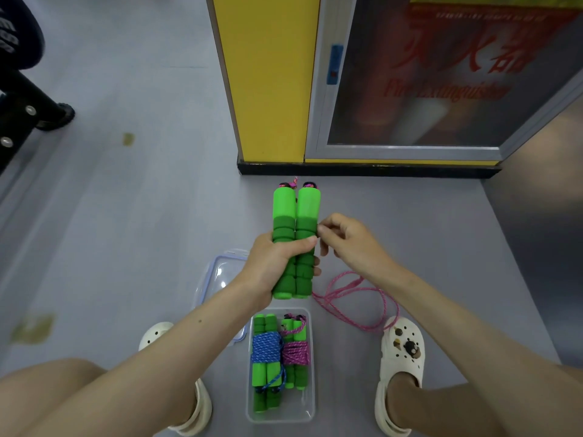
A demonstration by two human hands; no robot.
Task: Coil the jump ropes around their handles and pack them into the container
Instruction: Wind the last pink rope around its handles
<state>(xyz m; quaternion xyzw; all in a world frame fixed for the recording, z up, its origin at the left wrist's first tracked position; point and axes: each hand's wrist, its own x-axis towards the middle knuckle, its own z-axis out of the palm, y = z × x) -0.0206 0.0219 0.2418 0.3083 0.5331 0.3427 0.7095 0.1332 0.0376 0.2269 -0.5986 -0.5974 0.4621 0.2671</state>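
Two coiled bundles, blue rope (266, 346) and pink (295, 353), lie in a clear container (284, 413) on the floor. Above it, the left hand (277, 263) grips the green handle pair (296, 209) upright. The right hand (350, 244) has curled fingers at the pair's right edge, hold unclear. A loose pink rope (391, 302) trails on the floor.

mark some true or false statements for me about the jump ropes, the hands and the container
1. The left hand grips two green handles side by side. True.
2. The container holds three coiled ropes. False: two, a blue coil and a pink coil.
3. The loose pink rope lies on the floor. True.
4. The lid is closed on the container. False: it lies on the floor beside the open container.
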